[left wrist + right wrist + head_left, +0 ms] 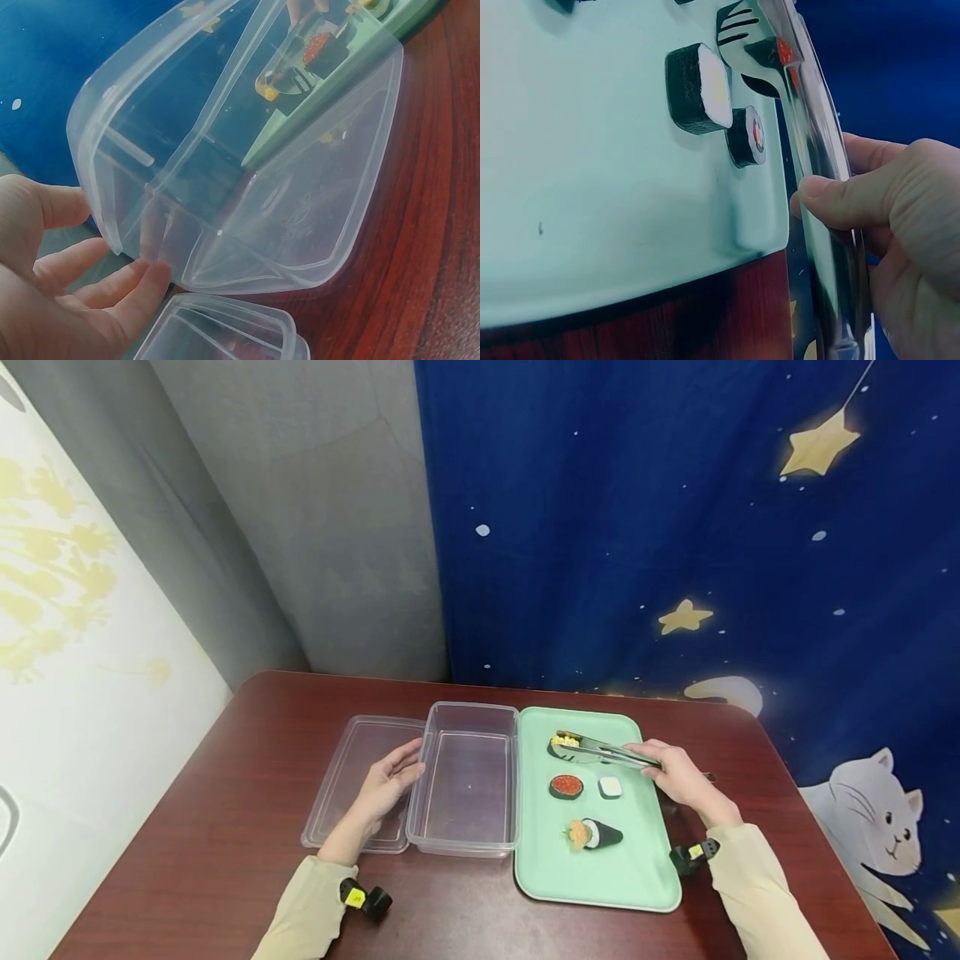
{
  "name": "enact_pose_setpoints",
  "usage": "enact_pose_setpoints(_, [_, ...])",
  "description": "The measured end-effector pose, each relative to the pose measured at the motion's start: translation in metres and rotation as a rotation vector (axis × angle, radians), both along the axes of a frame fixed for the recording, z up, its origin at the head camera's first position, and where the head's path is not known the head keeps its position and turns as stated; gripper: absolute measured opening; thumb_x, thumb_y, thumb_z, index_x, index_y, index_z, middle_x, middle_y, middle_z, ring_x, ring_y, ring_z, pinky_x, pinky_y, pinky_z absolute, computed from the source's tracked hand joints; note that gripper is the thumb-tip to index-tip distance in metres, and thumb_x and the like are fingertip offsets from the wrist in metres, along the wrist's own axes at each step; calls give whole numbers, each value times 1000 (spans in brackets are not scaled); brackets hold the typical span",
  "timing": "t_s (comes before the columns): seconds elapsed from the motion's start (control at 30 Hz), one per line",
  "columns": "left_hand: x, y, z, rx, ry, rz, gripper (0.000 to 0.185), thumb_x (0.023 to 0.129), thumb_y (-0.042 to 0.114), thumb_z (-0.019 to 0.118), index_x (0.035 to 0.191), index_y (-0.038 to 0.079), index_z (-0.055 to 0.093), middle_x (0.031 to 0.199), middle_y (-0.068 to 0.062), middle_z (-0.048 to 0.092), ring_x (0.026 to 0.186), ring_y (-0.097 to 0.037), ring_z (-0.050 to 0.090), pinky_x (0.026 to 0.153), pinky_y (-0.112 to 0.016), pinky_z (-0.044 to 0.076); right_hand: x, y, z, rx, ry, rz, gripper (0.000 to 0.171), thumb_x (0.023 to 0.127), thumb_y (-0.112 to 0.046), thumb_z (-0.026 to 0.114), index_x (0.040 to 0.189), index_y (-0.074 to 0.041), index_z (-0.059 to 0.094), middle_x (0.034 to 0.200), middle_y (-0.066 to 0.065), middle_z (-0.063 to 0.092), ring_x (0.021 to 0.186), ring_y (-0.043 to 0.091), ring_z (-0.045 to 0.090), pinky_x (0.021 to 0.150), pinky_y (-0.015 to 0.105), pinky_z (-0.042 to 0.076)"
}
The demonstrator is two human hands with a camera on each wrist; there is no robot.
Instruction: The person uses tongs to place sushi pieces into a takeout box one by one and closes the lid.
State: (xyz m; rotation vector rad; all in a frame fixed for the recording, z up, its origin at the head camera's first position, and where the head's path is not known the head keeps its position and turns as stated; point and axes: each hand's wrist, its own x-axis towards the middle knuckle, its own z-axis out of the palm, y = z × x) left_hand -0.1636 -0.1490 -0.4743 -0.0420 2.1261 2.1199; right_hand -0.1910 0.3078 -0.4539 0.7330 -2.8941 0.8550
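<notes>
- Head view: the left hand (390, 783) lies stretched forward over the flat clear lid (352, 777), its fingers straight and resting against the left wall of the clear container (468, 777), gripping nothing.
- The container stands on the red-brown tabletop (225, 827), between the lid and the green tray (600, 877), touching both.
- The right hand (678, 774) reaches in from the tray's right edge, fingers curled around metal tongs (603, 750) whose tips lie at a corn-topped sushi piece (562, 743) at the tray's far end.
- Also on the tray: a red-topped roll (566, 786), a white-and-yellow piece (611, 787) and a cone roll (595, 834).
- Left wrist view: the open palm faces the container (247, 187), with straight fingers (135, 289) touching its rounded corner; the lid's rim (225, 334) lies just below.
- Right wrist view: the thumb (855, 199) presses the upper arm of the tongs (810, 142), the other fingers wrapping behind; the slotted tips lie near two rolls (720, 101) on the tray (592, 187).
</notes>
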Motion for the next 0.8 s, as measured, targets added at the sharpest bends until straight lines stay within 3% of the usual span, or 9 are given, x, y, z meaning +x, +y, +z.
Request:
enact_pose_setpoints(0.4, [1,-1,1,-11,0,-10,50,91,4,57,139,0,42,135,-26,47,122,-33,47,88,-19,46,1,0,4,6,17,11,44,77,14,65,120,5,60,106,16,62,86,24,57,64,30,45])
enact_pose_setpoints(0.8, [1,-1,2,-11,0,-8,50,91,4,57,139,0,42,135,-27,46,123,-35,46,87,-20,46,2,-7,27,32,70,24,43,77,15,65,119,5,61,106,17,63,95,33,60,69,38,50])
